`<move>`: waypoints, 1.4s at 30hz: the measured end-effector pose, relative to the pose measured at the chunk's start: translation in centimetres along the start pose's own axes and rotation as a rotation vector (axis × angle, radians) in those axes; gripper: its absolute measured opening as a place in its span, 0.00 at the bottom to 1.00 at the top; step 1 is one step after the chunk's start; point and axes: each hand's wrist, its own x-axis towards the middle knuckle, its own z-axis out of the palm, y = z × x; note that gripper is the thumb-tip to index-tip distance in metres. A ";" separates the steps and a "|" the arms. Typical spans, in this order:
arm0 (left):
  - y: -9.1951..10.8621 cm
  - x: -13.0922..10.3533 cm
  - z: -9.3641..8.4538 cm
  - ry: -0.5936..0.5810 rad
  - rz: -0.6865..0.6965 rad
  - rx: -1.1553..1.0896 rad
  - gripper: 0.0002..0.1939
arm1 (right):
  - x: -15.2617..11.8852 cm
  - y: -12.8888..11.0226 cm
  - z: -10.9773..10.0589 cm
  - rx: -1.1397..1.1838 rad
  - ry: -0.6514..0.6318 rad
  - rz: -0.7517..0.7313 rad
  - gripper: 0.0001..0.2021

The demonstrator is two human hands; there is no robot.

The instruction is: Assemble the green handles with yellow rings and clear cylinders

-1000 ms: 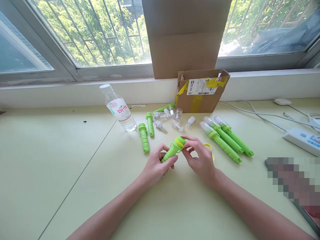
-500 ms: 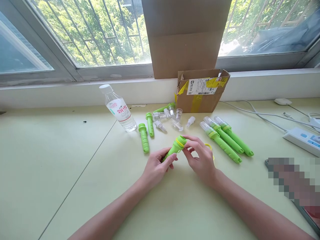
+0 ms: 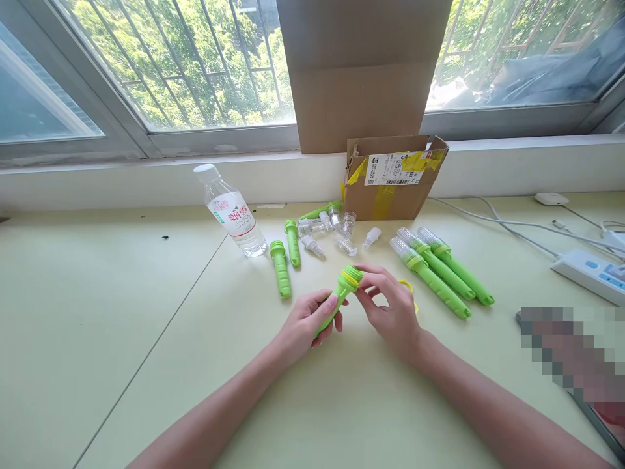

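A green handle (image 3: 340, 293) with a threaded top and a yellow ring below the threads is tilted up to the right. My left hand (image 3: 308, 320) is wrapped round its lower part. My right hand (image 3: 390, 306) pinches at the ringed top end. A yellow ring (image 3: 406, 284) lies partly hidden behind my right hand. Beyond the hands are a green handle (image 3: 280, 270), another green handle (image 3: 292, 243), clear caps (image 3: 346, 243) and white-based clear pieces (image 3: 372, 237). Three green handles with clear caps (image 3: 439, 273) lie side by side to the right.
A water bottle (image 3: 236, 215) stands at the back left. An open cardboard box (image 3: 390, 189) is by the window wall. At the right are cables, a power strip (image 3: 588, 273) and a phone-like object (image 3: 581, 397) with its screen blurred out.
My left hand has turned and slid slightly lower on the green handle, showing more of it and making it a little more upright. My right hand has barely moved.
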 end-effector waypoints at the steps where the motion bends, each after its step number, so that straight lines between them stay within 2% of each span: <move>1: 0.0 0.0 0.0 -0.006 -0.009 -0.006 0.20 | 0.0 0.0 0.0 0.005 -0.002 0.002 0.08; 9: 0.3 -0.1 0.4 0.070 -0.061 0.027 0.17 | 0.0 -0.1 0.2 0.016 0.013 -0.012 0.08; 17: 0.1 0.0 0.7 0.167 0.028 0.029 0.15 | 0.0 -0.2 0.1 0.016 0.018 -0.010 0.08; 27: 0.4 0.1 0.5 0.177 0.071 0.111 0.17 | 0.2 0.0 -0.2 0.020 -0.015 0.024 0.06; 33: 0.0 0.0 0.2 0.145 0.042 0.131 0.21 | 0.6 -0.1 -0.3 0.048 -0.095 0.076 0.06; 42: -0.2 0.2 0.0 0.151 -0.003 0.061 0.17 | 0.6 -0.4 -0.3 0.071 -0.106 0.066 0.07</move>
